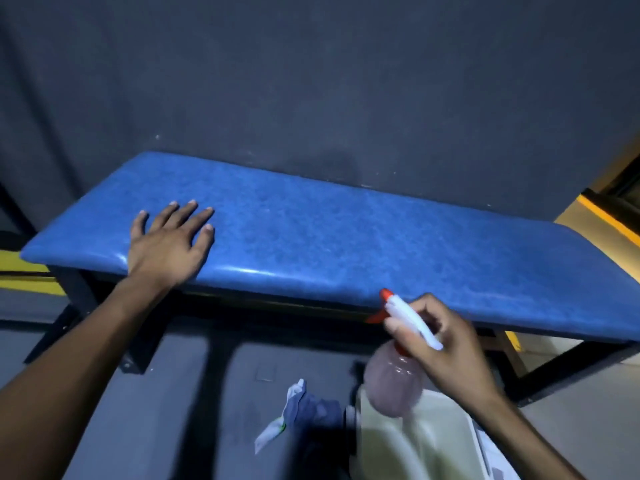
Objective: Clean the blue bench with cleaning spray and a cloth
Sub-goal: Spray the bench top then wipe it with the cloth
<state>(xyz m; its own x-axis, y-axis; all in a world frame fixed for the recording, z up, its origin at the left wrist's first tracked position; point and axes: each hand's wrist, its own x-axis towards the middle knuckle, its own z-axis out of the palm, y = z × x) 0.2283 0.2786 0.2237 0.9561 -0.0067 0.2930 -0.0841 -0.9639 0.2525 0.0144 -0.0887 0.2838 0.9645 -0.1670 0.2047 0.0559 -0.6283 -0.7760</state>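
Observation:
The blue padded bench [346,244] runs across the view on a black metal frame, its back edge against a dark wall. My left hand [169,242] rests flat on the seat's left part with the fingers spread. My right hand [440,337] grips the spray bottle [394,382] by its white and red trigger head, just in front of the bench's front edge; the nozzle points toward the seat. The bottle's clear body holds a pinkish liquid. A crumpled blue and white cloth [301,410] lies on the floor below the bottle.
A pale plastic container [436,441] stands on the grey floor under my right arm. The black bench legs [76,306] reach the floor at the left and right. Yellow painted edging [24,271] shows at the far left and right.

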